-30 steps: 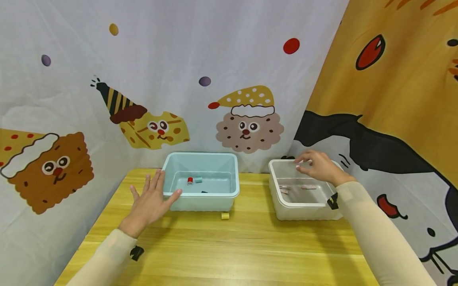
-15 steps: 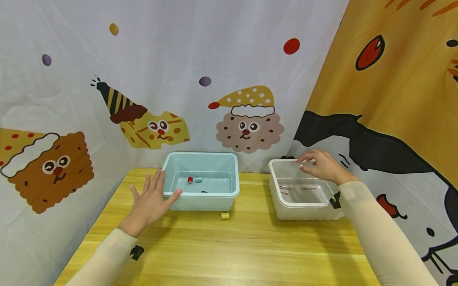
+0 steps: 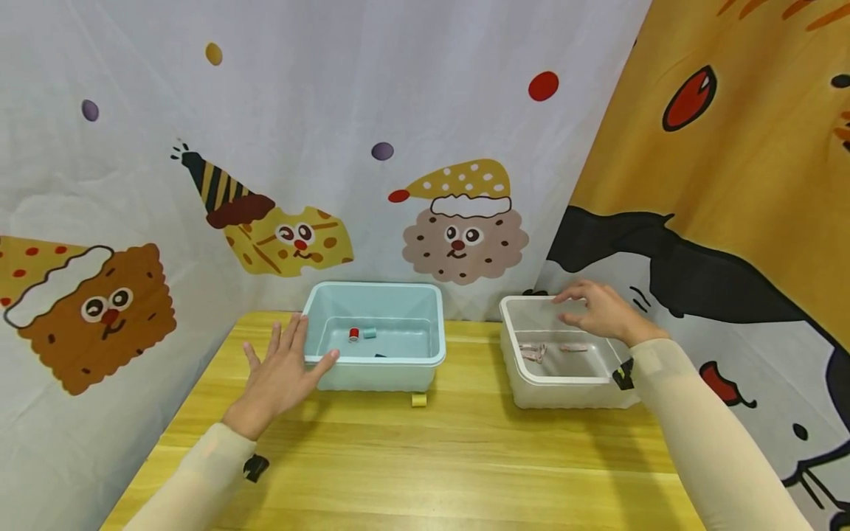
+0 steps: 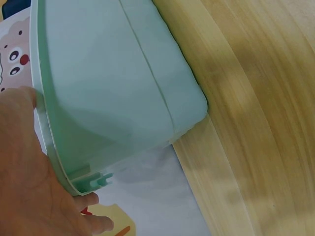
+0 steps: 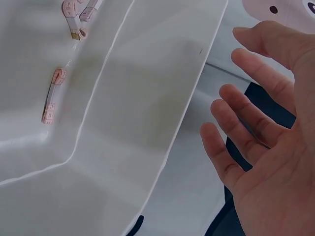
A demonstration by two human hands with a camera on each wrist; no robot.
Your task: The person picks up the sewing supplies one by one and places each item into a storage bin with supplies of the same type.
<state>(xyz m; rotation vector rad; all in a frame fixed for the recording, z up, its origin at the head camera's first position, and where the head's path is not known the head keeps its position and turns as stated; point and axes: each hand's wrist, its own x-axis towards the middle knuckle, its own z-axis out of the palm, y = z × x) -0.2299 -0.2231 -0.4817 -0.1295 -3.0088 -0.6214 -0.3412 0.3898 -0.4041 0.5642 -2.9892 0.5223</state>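
My left hand (image 3: 275, 380) lies with fingers spread against the near left corner of a light blue bin (image 3: 372, 362); the left wrist view shows fingers at its rim. A red thread spool (image 3: 354, 335), a teal spool (image 3: 370, 333) and a small dark thing, mostly hidden by the front wall, lie in that bin. Over the back of a white bin (image 3: 571, 391) hovers my right hand (image 3: 600, 313), fingers apart and holding nothing. Pink-and-white tape measures (image 5: 53, 96) lie on its floor, including a looped one (image 5: 74, 22) at the left.
A yellow spool (image 3: 418, 400) sits on the wooden table (image 3: 398, 464), just in front of the blue bin. Behind both bins hangs a printed curtain (image 3: 319, 96), which also runs along the right side.
The small pale thing at my right fingertips is gone from them, and a looped tape measure now shows at the left in the white bin. My left hand stays at the blue bin.
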